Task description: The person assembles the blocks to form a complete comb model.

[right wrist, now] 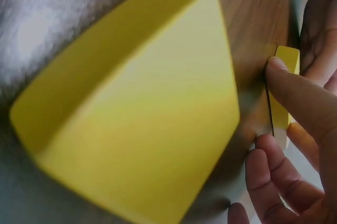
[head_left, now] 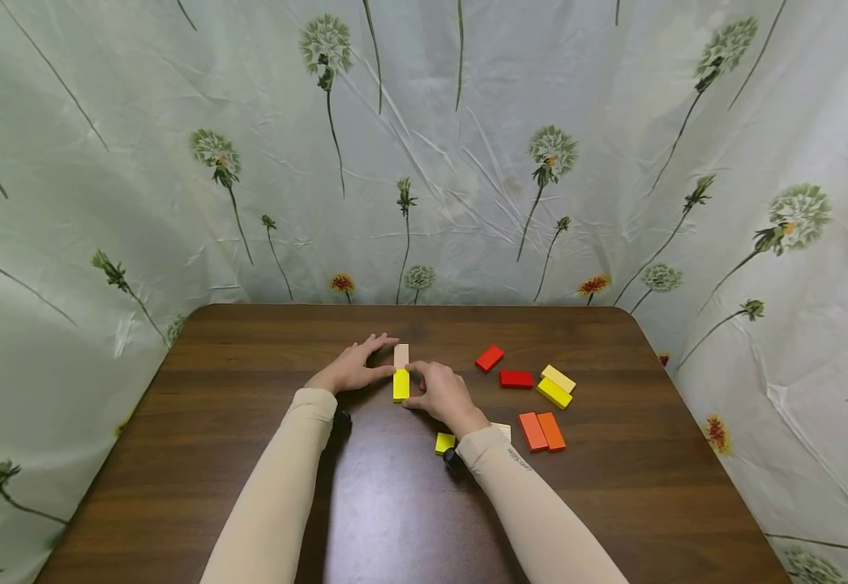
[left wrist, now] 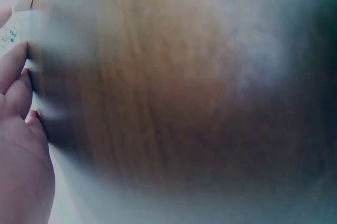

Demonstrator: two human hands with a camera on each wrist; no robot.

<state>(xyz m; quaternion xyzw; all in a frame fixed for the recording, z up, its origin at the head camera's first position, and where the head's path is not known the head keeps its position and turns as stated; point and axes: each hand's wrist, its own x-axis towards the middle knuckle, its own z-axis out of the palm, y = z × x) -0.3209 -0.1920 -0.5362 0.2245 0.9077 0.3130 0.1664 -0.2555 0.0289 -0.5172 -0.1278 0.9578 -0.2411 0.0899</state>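
Observation:
A yellow block (head_left: 401, 387) and a pale wood-coloured block (head_left: 401, 356) lie end to end on the table. My right hand (head_left: 444, 396) pinches the yellow block between thumb and index finger, the thumb at its near end, as the right wrist view also shows. Left of the pair, my left hand (head_left: 354, 367) has its fingers extended, index tip beside the pale block and thumb by the joint. Whether those tips touch the blocks is hard to tell. Another yellow block (right wrist: 147, 113) looms close in the right wrist view, below my right wrist.
Right of my hands lie two red blocks (head_left: 516, 380), a pale yellow block (head_left: 558, 378) against a yellow one (head_left: 554, 394), and two orange blocks (head_left: 533, 432). My right sleeve partly covers a pale block (head_left: 502, 431). A flowered curtain (head_left: 424, 162) hangs behind the brown table (head_left: 249, 454).

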